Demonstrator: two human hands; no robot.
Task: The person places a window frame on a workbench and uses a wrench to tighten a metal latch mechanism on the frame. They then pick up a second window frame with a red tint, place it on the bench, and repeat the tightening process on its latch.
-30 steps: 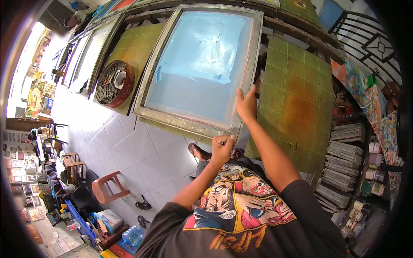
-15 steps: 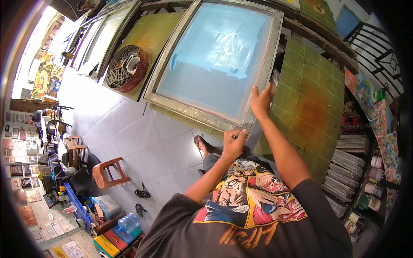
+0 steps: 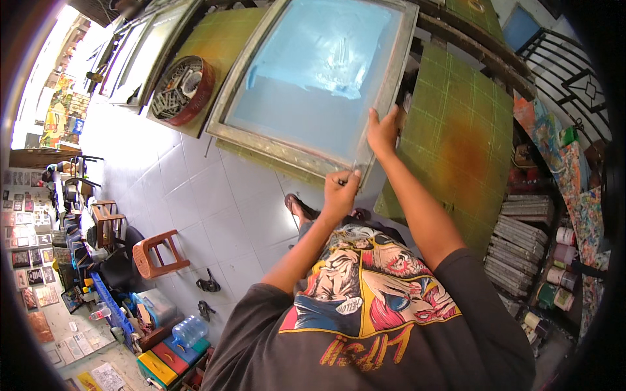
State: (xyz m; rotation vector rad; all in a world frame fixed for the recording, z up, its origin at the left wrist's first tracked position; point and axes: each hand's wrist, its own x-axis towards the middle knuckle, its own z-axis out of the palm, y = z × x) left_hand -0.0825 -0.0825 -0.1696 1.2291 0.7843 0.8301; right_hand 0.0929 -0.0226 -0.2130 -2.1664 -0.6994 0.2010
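A screen (image 3: pixel 313 91), pale blue in a worn frame, lies tilted over a green board, with a strip of that board showing below its near edge. The person's left hand (image 3: pixel 342 195) is curled tight on the screen's near right corner, thumb uppermost; the right hand (image 3: pixel 384 133) sits partly open against the right edge, thumb and forefinger apart, and whether it grips cannot be told. Right of the screen, another board (image 3: pixel 463 137) carries a grid of light lines and a rusty brown stain. On the left board (image 3: pixel 222 32) stands a round red tin (image 3: pixel 204 91) full of small metal pieces. Below spreads the floor (image 3: pixel 202 195), pale tiles bright with light, bearing a brown stool (image 3: pixel 147 258) and a clear bottle (image 3: pixel 190 331) near a blue crate. At the far right, black bars (image 3: pixel 566 75) rise above stacked slats (image 3: pixel 518 251) and jars (image 3: pixel 565 254)
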